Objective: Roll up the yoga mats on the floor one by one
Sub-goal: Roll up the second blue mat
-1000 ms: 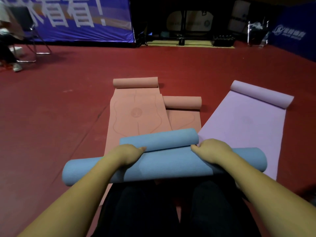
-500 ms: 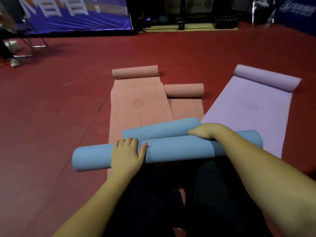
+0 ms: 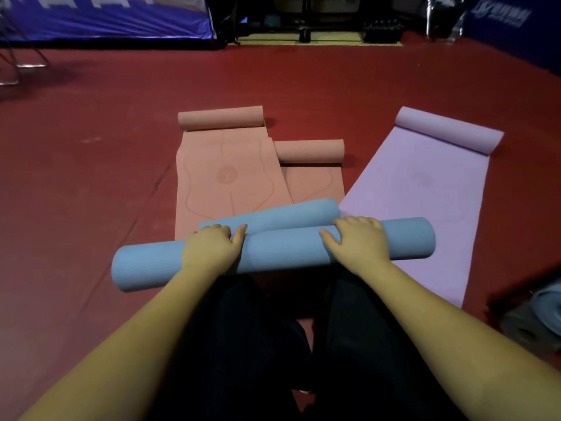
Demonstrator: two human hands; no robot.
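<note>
A thick blue mat roll (image 3: pixel 273 253) is held across the red floor (image 3: pixel 91 177) just in front of dark-trousered knees (image 3: pixel 243 329). The left hand (image 3: pixel 212 247) is laid over the roll left of its middle, and the right hand (image 3: pixel 358 241) right of its middle; on both hands the fingers are curled over the far side of the roll and the thumbs are pointed inward along its top, so the roll is gripped by both. A second, thinner blue roll (image 3: pixel 285 215) is seen touching the far side of the held one. Beyond, two salmon mats (image 3: pixel 224 177) are spread side by side and overlapping, each with its far end rolled. To the right, a lilac mat (image 3: pixel 425 192) is spread at an angle, its far end also rolled, with its near part lying under the held roll's right end. A grey rolled mat (image 3: pixel 537 317) is partly seen at the right edge.
</note>
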